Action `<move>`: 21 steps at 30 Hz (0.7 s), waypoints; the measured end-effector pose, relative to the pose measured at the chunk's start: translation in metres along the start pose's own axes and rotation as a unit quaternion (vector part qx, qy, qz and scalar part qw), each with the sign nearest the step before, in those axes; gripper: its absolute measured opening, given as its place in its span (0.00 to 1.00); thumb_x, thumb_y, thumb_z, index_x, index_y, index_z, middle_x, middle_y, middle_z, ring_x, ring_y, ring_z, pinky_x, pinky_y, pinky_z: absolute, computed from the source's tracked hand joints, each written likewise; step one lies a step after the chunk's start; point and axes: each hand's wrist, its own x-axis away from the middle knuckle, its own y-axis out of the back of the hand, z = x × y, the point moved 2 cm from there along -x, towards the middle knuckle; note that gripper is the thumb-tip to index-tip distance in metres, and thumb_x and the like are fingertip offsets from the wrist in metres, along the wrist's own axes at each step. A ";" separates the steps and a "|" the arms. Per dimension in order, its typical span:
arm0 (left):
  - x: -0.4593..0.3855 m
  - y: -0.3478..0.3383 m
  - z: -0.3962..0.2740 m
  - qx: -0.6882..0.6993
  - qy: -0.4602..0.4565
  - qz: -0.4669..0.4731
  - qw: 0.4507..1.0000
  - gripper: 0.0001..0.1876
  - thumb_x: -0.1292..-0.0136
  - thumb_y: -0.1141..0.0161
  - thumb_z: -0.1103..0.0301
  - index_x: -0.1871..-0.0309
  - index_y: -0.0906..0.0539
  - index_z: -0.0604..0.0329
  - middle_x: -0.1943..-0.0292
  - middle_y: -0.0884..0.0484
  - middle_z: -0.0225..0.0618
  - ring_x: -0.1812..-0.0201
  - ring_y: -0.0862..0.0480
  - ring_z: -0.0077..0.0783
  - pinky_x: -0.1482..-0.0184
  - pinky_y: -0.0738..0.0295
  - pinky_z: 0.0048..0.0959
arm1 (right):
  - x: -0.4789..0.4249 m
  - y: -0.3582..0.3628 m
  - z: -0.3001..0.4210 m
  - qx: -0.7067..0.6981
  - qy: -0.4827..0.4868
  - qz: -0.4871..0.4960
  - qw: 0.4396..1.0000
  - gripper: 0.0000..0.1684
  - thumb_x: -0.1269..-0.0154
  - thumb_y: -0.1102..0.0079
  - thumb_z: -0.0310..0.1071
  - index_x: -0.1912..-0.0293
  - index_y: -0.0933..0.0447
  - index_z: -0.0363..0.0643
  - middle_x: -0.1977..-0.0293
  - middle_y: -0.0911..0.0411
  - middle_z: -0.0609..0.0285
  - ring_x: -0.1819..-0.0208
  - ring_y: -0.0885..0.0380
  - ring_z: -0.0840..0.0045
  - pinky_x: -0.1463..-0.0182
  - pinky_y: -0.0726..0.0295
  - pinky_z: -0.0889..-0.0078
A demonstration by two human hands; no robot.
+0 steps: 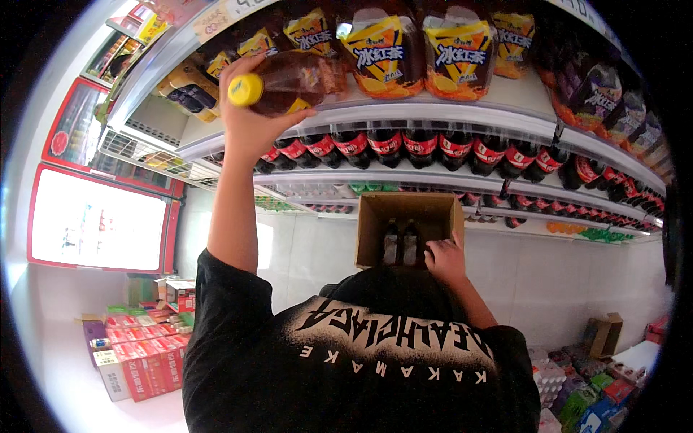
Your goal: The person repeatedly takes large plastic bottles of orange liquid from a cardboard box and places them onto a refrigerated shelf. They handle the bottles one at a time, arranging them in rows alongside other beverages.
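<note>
My left hand (252, 130) grips a large clear plastic bottle of brown drink (292, 81) by its upper part. The bottle lies nearly level in the picture, its yellow cap (246, 90) towards the left, in front of the top shelf. Behind it and to its right stand similar bottles with yellow and orange labels (459, 59). My right hand (446, 257) is at the right side of an open cardboard box (368, 227), fingers at its rim and inner side. Two dark bottles (410, 246) stand inside the box; its lower part is hidden by my clothing.
Below the top shelf edge (433, 111) runs a row of dark cola bottles with red labels (419, 146), with more shelves lower down. A wire rack (157, 157) and red-framed coolers (103, 216) are at the left. Stacked drink cartons (146, 357) stand lower left, packs (584, 389) lower right.
</note>
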 end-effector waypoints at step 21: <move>0.253 -0.087 -0.101 0.328 0.244 0.217 0.887 0.54 0.69 0.10 0.53 0.38 0.31 0.61 0.40 0.31 0.45 0.38 0.26 0.44 0.36 0.28 0.39 | -0.063 0.104 0.096 -0.296 0.041 0.120 0.947 0.69 0.56 0.17 0.46 0.22 0.52 0.43 0.36 0.31 0.43 0.35 0.29 0.48 0.31 0.28 0.52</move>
